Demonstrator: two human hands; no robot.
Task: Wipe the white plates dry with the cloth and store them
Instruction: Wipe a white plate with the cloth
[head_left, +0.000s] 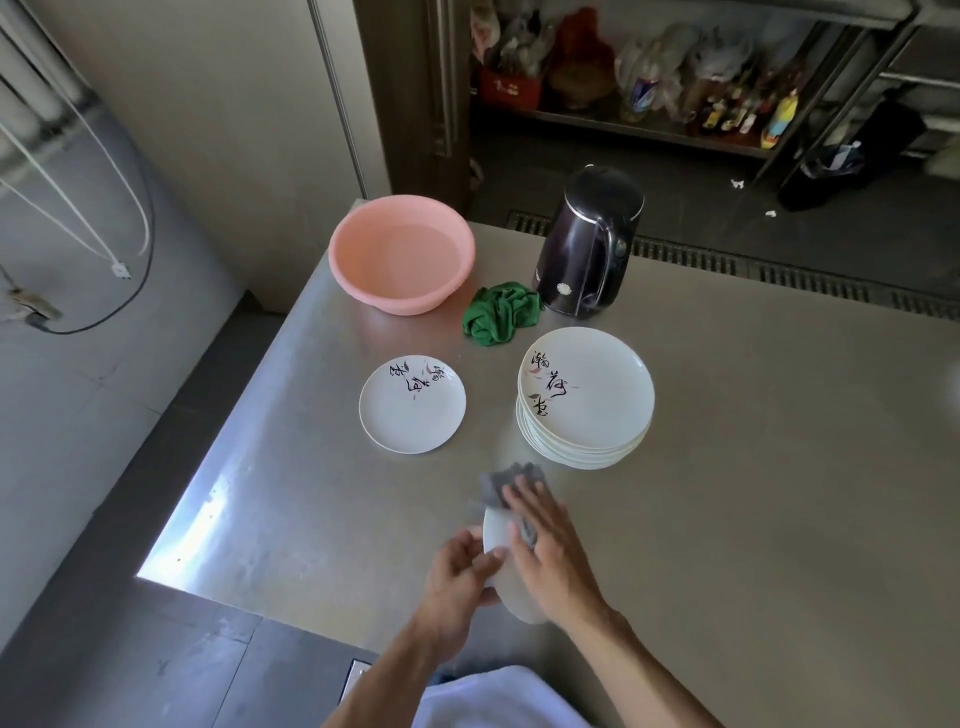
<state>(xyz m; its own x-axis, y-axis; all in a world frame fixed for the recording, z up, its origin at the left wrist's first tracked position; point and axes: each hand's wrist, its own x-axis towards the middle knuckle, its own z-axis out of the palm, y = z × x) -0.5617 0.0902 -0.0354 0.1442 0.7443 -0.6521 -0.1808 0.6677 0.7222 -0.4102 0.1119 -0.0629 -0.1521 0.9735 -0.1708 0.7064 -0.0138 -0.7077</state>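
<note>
Now, left hand: the left hand (460, 564) grips a white plate (497, 530) by its near-left rim, fingers (480, 564) curled and pressed together on the face, thumb side behind.
Right hand: the right hand (545, 540) lies flat on a grey cloth (506, 480), fingers close together, pressing it onto the plate's surface.
Held plate: tilted up on edge, raised over the front part of the steel table (753, 415), blurred.
Cloth: bunched, its far end sticking out past the fingertips.
Single plate: one small white plate with calligraphy (413, 405) lies flat, alone, left of centre.
Stack: a pile of white plates (587, 400) with the same brushwork sits right of it, well apart.
Green rag: a crumpled green cloth (501, 312) rests between the basin and the kettle, just behind the stack.
Basin: a pink plastic basin (402, 254) stands at the far-left corner.
Kettle: a dark electric kettle (589, 244) stands upright just beside the green rag.
</note>
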